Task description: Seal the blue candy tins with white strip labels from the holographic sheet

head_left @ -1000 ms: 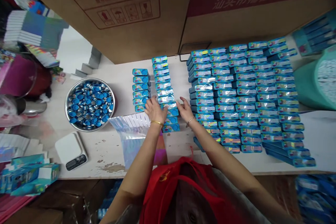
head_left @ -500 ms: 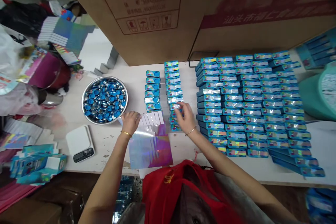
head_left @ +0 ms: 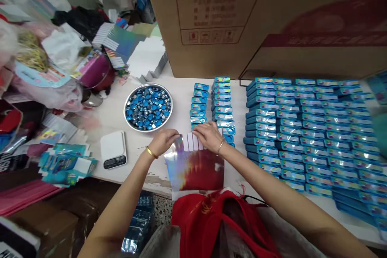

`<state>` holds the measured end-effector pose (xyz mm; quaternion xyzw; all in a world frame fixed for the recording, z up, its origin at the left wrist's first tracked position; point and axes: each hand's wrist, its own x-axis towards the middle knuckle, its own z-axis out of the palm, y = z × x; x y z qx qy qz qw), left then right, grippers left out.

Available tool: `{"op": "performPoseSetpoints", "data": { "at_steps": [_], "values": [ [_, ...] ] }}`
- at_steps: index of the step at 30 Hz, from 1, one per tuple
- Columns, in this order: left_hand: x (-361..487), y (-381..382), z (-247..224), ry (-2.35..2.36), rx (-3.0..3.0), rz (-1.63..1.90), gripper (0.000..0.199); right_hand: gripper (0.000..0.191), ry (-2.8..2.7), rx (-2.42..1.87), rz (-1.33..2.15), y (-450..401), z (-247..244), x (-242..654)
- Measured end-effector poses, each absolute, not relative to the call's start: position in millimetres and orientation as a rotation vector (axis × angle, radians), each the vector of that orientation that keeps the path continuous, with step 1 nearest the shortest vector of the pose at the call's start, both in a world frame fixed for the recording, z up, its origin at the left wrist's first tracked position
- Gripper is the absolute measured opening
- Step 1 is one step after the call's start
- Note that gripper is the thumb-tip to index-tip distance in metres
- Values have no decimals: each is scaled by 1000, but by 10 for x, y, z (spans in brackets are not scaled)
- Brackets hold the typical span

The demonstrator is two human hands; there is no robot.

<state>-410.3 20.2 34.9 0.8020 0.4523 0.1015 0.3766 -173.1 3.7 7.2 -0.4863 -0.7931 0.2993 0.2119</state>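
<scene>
A stack of shiny holographic sheets lies in front of me, with narrow white strips along its top edge. My left hand is closed in a pinch on the upper left corner of the top sheet, which bends up a little. Across the top edge, my right hand has its fingers together on the sheet beside the white strips; the fingertips are partly hidden. Just beyond the hands stand two short columns of small blue boxes, a left column and a right column.
A metal bowl of blue and silver caps stands left of the columns. A white scale sits nearer the left. Many rows of blue boxes fill the right side. A large cardboard carton closes off the back.
My right hand has left the right box column and come left and down onto the sheets' top edge. My left hand still pinches the sheet's corner. The view has shifted left.
</scene>
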Motion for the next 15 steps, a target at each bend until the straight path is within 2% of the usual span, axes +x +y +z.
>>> {"op": "performPoseSetpoints", "data": {
  "at_steps": [4, 10, 15],
  "values": [
    [-4044, 107, 322, 1205, 1983, 306, 29, 24, -2216, -1329, 792, -17, 111, -1907],
    [-3974, -8, 246, 1377, 2495, 376, 24, 25, -2134, -1400, 979, 12, -20, -2084],
    [-3976, -133, 13, 1393, 2577, 423, 27, 26, -2017, -1406, 1110, 114, -130, -2091]
  ]
}}
